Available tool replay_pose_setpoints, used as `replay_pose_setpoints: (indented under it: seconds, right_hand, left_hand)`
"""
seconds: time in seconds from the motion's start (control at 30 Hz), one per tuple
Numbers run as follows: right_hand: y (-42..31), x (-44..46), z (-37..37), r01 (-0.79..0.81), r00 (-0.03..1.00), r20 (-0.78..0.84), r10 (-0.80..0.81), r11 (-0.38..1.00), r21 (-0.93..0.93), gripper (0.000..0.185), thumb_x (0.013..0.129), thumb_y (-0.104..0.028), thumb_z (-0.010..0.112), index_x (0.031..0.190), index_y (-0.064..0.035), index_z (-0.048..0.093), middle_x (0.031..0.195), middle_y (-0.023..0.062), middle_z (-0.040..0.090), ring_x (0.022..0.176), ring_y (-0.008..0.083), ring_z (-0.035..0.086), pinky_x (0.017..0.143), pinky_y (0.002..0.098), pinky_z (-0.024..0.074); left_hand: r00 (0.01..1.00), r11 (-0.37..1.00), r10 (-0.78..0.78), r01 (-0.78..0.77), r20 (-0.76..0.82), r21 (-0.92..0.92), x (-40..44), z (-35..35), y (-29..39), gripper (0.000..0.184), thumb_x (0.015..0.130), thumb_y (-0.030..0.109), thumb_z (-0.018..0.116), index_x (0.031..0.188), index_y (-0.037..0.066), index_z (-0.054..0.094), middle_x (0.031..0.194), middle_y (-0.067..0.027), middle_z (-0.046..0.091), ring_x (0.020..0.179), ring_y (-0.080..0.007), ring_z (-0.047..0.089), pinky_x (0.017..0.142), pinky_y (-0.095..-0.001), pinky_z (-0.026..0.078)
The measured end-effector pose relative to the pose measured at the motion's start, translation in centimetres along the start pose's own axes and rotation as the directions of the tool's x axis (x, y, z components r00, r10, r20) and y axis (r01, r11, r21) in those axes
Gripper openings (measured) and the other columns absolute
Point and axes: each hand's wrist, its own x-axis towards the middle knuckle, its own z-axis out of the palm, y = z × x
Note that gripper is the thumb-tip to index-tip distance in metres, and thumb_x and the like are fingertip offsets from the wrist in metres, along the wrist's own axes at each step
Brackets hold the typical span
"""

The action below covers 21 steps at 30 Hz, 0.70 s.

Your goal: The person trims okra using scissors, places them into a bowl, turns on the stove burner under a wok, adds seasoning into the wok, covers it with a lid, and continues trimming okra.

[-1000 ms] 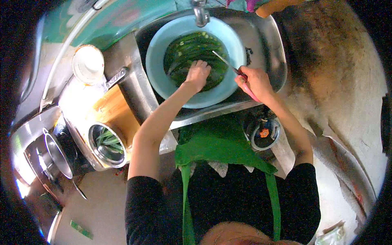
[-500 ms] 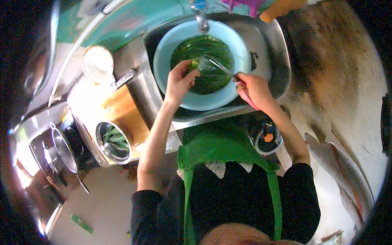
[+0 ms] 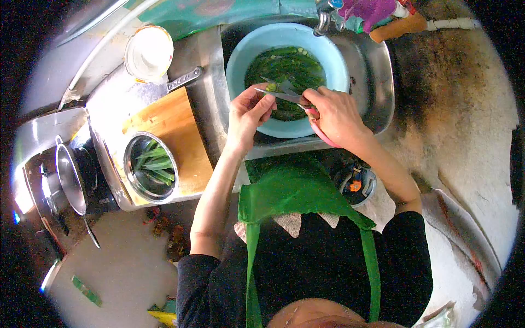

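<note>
Over a pale blue basin (image 3: pixel 237 64), my left hand (image 3: pixel 249 116) pinches a small green vegetable end (image 3: pixel 271 86) between thumb and fingers. The rest of that piece is hidden. My right hand (image 3: pixel 337 117) is closed around pink-handled scissors (image 3: pixel 289 98). Their blades point left and lie across the left fingertips, close to the green end. Below both hands, long green vegetables (image 3: pixel 284 60), some with pale ends, lie in water in the basin.
The basin stands in a metal sink (image 3: pixel 387 90) under a faucet (image 3: pixel 321 24). To the left are a wooden board (image 3: pixel 191 147), a metal bowl (image 3: pixel 129 176) of green pieces, a knife (image 3: pixel 186 78) and a white bowl (image 3: pixel 147 53). A pan (image 3: pixel 71 177) sits farther left.
The scissors have moved left, from apart to right at the left fingertips, and the hands are closer together. The whole view has shifted slightly.
</note>
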Motion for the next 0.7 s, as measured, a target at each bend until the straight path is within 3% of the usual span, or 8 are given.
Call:
replay_pose_setpoints:
  seconds: [0.13,0.2,0.3,0.37,0.47,0.63,0.7]
  right_hand:
    - [-0.1,-0.1,0.2,-0.002,1.0,0.004,0.002,1.0,0.03,0.018,0.078,-0.021,0.061,0.088,-0.0064,0.055,0.075,0.015,0.058,0.07,0.0355,0.059,0.062,0.0471,0.0461]
    - [-0.2,-0.2,0.1,0.008,1.0,0.011,-0.008,0.999,0.033,0.011,0.075,-0.009,0.058,0.086,-0.0079,0.056,0.072,0.0142,0.058,0.065,0.0356,0.058,0.058,0.0465,0.0438]
    - [0.2,-0.3,0.6,0.008,0.999,0.036,-0.011,0.997,0.081,0.01,0.076,-0.01,0.057,0.085,-0.0074,0.055,0.07,0.016,0.058,0.066,0.0365,0.058,0.058,0.0468,0.0432]
    - [0.1,-0.3,0.3,-0.013,0.997,0.083,0.007,0.997,0.08,0.009,0.077,-0.014,0.058,0.081,-0.006,0.055,0.069,0.0171,0.06,0.067,0.0369,0.059,0.06,0.0474,0.0449]
    - [0.5,-0.6,0.8,-0.044,0.991,0.133,0.032,0.995,0.09,0.014,0.078,-0.018,0.058,0.076,-0.0044,0.055,0.068,0.0181,0.061,0.067,0.0378,0.06,0.062,0.0479,0.0467]
    - [2.1,-1.2,3.0,-0.019,0.996,0.083,0.008,0.991,0.135,0.012,0.076,-0.015,0.057,0.07,-0.0064,0.052,0.058,0.0153,0.056,0.059,0.0374,0.057,0.055,0.0469,0.0418]
    - [2.9,-1.1,3.6,-0.09,0.986,0.154,0.063,0.981,0.171,0.019,0.076,-0.019,0.06,0.065,-0.0063,0.051,0.058,0.0144,0.056,0.059,0.037,0.058,0.055,0.0451,0.0424]
  left_hand:
    - [1.0,1.0,-0.016,0.017,-0.013,0.02,-0.2,-0.3,-0.2,0.019,0.088,0.018,0.062,0.1,0.004,0.063,0.07,0.0017,0.057,0.057,-0.0034,0.044,0.048,-0.0179,0.031]
    - [1.0,0.999,-0.024,0.024,-0.008,0.023,-0.3,-0.5,-0.1,0.019,0.087,0.02,0.062,0.099,0.004,0.064,0.07,0.002,0.057,0.056,-0.0031,0.043,0.048,-0.0178,0.03]
    - [0.997,0.993,-0.073,0.07,0.031,0.098,-0.3,-0.9,-0.1,0.016,0.089,0.014,0.059,0.1,0.004,0.063,0.075,0.0003,0.059,0.061,-0.0044,0.049,0.049,-0.0169,0.034]
    - [0.989,0.987,-0.107,0.094,0.101,0.132,-0.2,-1.0,-0.3,0.014,0.09,0.018,0.059,0.094,0.004,0.062,0.074,0.0013,0.058,0.057,-0.0041,0.047,0.046,-0.0176,0.031]
    - [0.984,0.981,-0.164,0.156,0.063,0.118,-0.2,-0.3,-0.5,0.017,0.088,0.021,0.061,0.083,0.004,0.062,0.065,0.0028,0.054,0.053,-0.003,0.04,0.046,-0.0182,0.028]
    - [0.975,0.975,-0.206,0.197,0.087,0.099,0.5,-0.7,-2.6,0.02,0.089,0.022,0.059,0.079,0.005,0.06,0.064,0.0029,0.052,0.052,-0.0034,0.04,0.045,-0.0191,0.026]
    - [0.97,0.977,-0.208,0.2,0.126,0.073,0.9,-0.6,-3.2,0.021,0.09,0.022,0.058,0.079,0.005,0.059,0.064,0.0027,0.052,0.052,-0.0036,0.039,0.045,-0.0192,0.026]
